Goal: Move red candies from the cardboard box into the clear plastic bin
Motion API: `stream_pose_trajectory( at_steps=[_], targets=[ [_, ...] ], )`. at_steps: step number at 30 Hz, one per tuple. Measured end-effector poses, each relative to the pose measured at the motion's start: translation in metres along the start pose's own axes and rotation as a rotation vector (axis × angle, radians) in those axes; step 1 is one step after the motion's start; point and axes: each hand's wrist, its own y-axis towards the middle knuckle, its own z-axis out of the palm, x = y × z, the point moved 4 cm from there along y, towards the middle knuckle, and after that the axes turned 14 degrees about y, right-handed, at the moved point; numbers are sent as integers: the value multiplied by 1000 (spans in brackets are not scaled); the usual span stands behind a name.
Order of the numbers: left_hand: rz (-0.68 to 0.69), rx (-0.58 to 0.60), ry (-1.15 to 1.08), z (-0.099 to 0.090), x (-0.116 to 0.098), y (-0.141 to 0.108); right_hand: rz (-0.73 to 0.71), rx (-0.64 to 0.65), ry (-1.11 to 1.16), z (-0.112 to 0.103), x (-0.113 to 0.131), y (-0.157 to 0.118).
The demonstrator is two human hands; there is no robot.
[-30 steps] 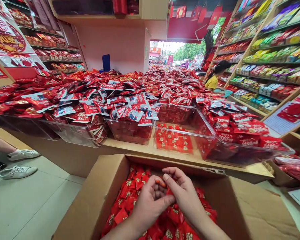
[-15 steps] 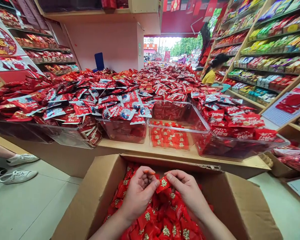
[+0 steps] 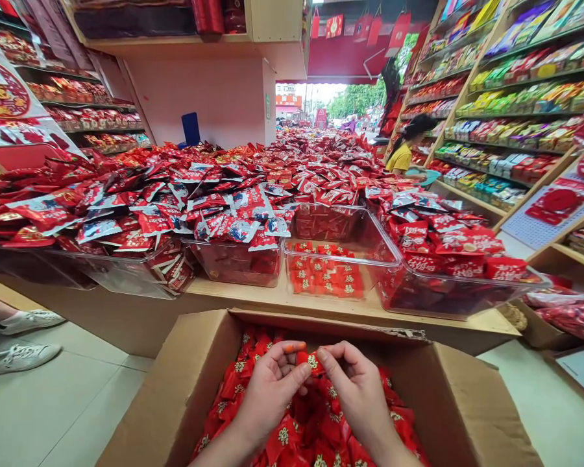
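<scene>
Both hands are over an open cardboard box (image 3: pixel 472 402) filled with small red packets (image 3: pixel 285 434) bearing gold characters. My left hand (image 3: pixel 277 383) pinches the left side of one red packet (image 3: pixel 313 361) between thumb and fingers. On its other side, my right hand (image 3: pixel 353 376) grips the same packet with thumb and forefinger. Just beyond the box, a clear plastic bin (image 3: pixel 343 253) has similar red packets (image 3: pixel 326 275) lying flat in rows on its bottom.
Clear bins heaped with larger red packages (image 3: pixel 224 214) line the wooden counter (image 3: pixel 257 297). Shelves (image 3: pixel 516 117) of packaged goods rise at the right. A person in yellow (image 3: pixel 401 155) is beyond them, and another person's shoes (image 3: pixel 22 357) show at the left.
The view has shifted slightly, so the counter and box sit lower and a little further left. Both hands still hold the packet, which now looks more covered by the fingers.
</scene>
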Motion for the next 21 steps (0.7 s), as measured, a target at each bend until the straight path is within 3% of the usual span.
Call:
stream_pose_trajectory(
  at_steps=[4, 6, 8, 11, 14, 16, 18, 21],
  targets=[
    [-144, 72, -303, 5, 6, -4, -439, 151, -436, 11, 13, -10],
    [-204, 95, -419, 6, 8, -5, -536, 246, -575, 19, 12, -16],
    [-211, 46, -427, 2, 8, -4, -573, 333, -617, 26, 11, -20],
    [-120, 46, -326, -1, 6, -1, -532, 347, -532, 26, 13, -18],
    [35, 156, -162, 3, 3, -2, -371, 275, -454, 17, 14, -8],
    [106, 191, -52, 4, 2, -3, -255, 342, -416, 15, 10, -3],
    [132, 191, 2, 4, 4, -4, -191, 389, -375, 15, 4, 0],
    [119, 157, 5, 1, 4, -3, -196, 344, -373, 12, 1, 1]
  ],
)
